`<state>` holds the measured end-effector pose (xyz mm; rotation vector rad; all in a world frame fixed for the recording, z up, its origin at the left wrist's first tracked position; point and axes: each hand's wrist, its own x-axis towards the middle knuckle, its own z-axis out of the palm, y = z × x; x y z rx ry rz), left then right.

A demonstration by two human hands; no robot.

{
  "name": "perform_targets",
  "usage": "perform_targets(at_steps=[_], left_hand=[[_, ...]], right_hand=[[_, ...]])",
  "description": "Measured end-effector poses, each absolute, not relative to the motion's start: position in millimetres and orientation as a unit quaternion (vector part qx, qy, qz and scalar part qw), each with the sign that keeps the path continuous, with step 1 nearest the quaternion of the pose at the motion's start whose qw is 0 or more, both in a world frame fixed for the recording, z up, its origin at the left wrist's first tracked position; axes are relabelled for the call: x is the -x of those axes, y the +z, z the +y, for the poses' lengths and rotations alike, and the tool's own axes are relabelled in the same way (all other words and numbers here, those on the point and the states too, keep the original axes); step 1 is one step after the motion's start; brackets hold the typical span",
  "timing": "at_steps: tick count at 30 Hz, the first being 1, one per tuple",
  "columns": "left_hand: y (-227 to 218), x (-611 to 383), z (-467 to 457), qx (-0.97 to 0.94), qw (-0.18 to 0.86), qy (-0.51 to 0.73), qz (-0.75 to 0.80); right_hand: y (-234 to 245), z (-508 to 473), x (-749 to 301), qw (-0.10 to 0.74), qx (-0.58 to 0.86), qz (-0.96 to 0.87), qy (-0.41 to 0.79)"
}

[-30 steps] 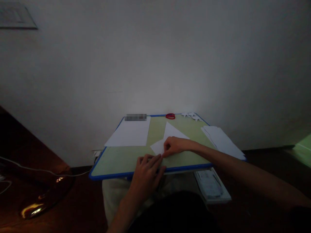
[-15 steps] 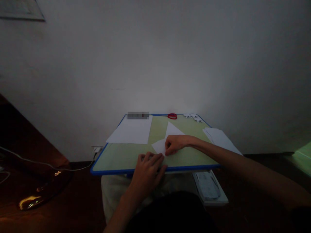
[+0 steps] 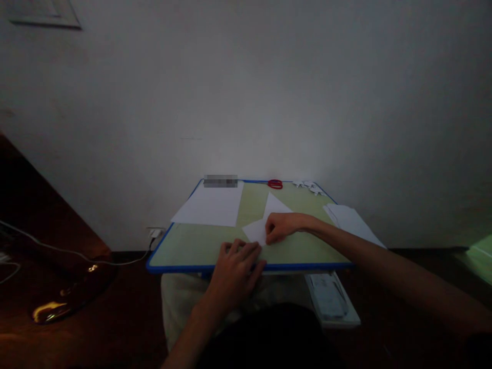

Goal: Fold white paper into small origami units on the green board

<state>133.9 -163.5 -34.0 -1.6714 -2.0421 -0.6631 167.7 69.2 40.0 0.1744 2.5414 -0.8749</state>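
A folded white sheet of paper [image 3: 255,229], with pointed corners showing at its top and left, lies on the green tabletop. My right hand [image 3: 282,227] is closed in a fist and presses down on the paper, covering its middle and right part. Nothing shows inside that fist. Close to it, my left hand [image 3: 238,269] lies across the front edge with fingers stretched out, its fingertips at the paper's lower corner.
The table [image 3: 180,251] has a blue rim and stands against a wall. On it are a large white sheet [image 3: 211,205], red-handled scissors [image 3: 274,184], several paper cutouts [image 3: 309,186] and a paper stack [image 3: 351,220]. A white cable [image 3: 88,259] runs to a wall socket at left.
My right fist has shifted slightly right along the folded paper. My left hand stays about where it was. The whole view has moved a little.
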Motion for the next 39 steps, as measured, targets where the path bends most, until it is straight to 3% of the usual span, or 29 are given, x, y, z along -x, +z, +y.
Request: perform_targets(at_steps=[16, 24, 39], left_hand=[[-36.4, -132.8, -163.6, 0.603, 0.205, -0.245, -0.731], [-35.8, -131.4, -163.4, 0.601, 0.202, -0.245, -0.733], [-36.5, -131.2, -163.7, 0.605, 0.204, -0.240, -0.731]], right_hand=[[36.9, 138.5, -184.9, 0.198, -0.156, 0.913, -0.321], [28.8, 109.7, -183.7, 0.131, -0.028, 0.928, -0.347], [38.2, 104.6, -174.3, 0.186, -0.064, 0.930, -0.311]])
